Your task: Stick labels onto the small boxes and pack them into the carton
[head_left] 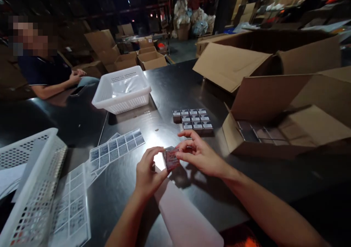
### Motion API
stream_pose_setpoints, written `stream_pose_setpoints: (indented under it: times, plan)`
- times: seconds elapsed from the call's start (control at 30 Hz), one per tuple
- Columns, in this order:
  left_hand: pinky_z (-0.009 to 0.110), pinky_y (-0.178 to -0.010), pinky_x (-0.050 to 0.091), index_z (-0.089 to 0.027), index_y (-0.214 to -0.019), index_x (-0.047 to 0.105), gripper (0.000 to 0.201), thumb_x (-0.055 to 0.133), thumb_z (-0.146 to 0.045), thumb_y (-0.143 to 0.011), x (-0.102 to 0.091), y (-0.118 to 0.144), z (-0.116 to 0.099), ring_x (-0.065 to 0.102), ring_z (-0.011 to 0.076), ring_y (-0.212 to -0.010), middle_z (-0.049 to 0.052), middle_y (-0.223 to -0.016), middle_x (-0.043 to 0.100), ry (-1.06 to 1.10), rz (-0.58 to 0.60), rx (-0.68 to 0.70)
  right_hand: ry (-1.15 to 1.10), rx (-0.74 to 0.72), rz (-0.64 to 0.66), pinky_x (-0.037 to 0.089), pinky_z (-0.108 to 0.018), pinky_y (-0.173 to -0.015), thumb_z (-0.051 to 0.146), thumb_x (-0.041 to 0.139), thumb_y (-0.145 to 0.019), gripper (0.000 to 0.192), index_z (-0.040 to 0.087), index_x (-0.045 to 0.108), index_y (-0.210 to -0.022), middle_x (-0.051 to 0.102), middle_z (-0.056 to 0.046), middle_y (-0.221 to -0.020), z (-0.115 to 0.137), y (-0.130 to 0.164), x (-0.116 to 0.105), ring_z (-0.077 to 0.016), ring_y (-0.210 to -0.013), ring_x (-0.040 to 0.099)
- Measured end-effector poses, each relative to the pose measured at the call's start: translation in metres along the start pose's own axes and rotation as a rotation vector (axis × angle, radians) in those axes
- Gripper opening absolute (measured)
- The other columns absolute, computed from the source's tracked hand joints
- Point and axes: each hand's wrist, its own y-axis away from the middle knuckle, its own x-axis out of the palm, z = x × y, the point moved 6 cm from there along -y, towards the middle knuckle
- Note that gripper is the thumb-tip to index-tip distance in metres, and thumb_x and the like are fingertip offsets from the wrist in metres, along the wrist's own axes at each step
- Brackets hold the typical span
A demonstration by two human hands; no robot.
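Red and white print covers the small box that I hold just above the dark table, pinched from both sides. My left hand clamps its left edge between thumb and fingers; my right hand closes fingertips on its right edge and top, the other fingers fanned out above.

Just beyond the grip, a little to the right, a block of matching small boxes sits in neat rows on the tabletop. Farther right of the grip lies an open cardboard carton on its side, more boxes showing inside, with a larger open carton behind it.

Left of the grip, label sheets lie flat on the table, and more sheets spread beside a white basket at the near left. Beyond the grip to the left stands another white basket. Well beyond that, a seated person rests their arms at the table's far edge.
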Motion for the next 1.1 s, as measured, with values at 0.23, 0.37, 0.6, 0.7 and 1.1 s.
stream_pose_setpoints:
  times: [0.23, 0.37, 0.6, 0.7, 1.1]
  plan:
    - [0.02, -0.059, 0.049, -0.026, -0.115, 0.061, 0.05, 0.081, -0.017, -0.07, 0.001, 0.004, -0.007, 0.069, 0.0186, -0.097, 0.004, -0.111, 0.07, -0.024, 0.019, 0.142, -0.016, 0.112, -0.003, 0.054, -0.032, -0.08, 0.033, 0.084, -0.069, 0.055, 0.023, 0.048, -0.109, 0.058, 0.003, -0.086, -0.001, 0.002, 0.001, -0.015, -0.086, 0.064]
    - [0.019, -0.059, 0.049, -0.026, -0.117, 0.06, 0.053, 0.081, -0.015, -0.069, 0.001, 0.005, -0.008, 0.069, 0.018, -0.098, 0.004, -0.113, 0.07, -0.021, 0.032, 0.158, -0.01, 0.118, -0.004, 0.055, -0.031, -0.077, 0.033, 0.084, -0.069, 0.055, 0.023, 0.047, -0.108, 0.058, 0.004, -0.086, 0.001, 0.002, 0.001, -0.014, -0.083, 0.063]
    - [0.02, -0.058, 0.049, -0.026, -0.117, 0.061, 0.05, 0.08, -0.016, -0.071, 0.001, 0.004, -0.012, 0.07, 0.019, -0.096, 0.005, -0.111, 0.07, -0.027, 0.025, 0.176, 0.008, 0.118, -0.015, 0.054, -0.031, -0.078, 0.031, 0.084, -0.068, 0.047, 0.021, 0.051, -0.1, 0.057, 0.003, -0.085, -0.002, 0.002, -0.001, -0.0144, -0.083, 0.064]
    - [0.021, -0.059, 0.05, -0.026, -0.117, 0.061, 0.049, 0.081, -0.02, -0.072, 0.001, 0.004, -0.012, 0.07, 0.019, -0.096, 0.005, -0.111, 0.07, -0.039, 0.018, 0.181, 0.013, 0.103, -0.026, 0.055, -0.031, -0.076, 0.03, 0.082, -0.071, 0.046, 0.022, 0.05, -0.103, 0.058, 0.004, -0.081, -0.002, 0.003, 0.0, -0.0138, -0.079, 0.063]
    - [0.02, -0.042, 0.038, -0.024, -0.111, 0.067, 0.048, 0.085, -0.034, -0.068, -0.003, 0.003, 0.0, 0.048, 0.0053, -0.045, 0.002, -0.105, 0.075, 0.011, -0.018, -0.119, -0.158, 0.142, -0.173, 0.059, -0.031, -0.07, 0.039, 0.089, -0.061, 0.07, 0.025, 0.041, -0.11, 0.052, 0.009, -0.075, -0.013, -0.009, -0.01, -0.0133, -0.075, 0.063]
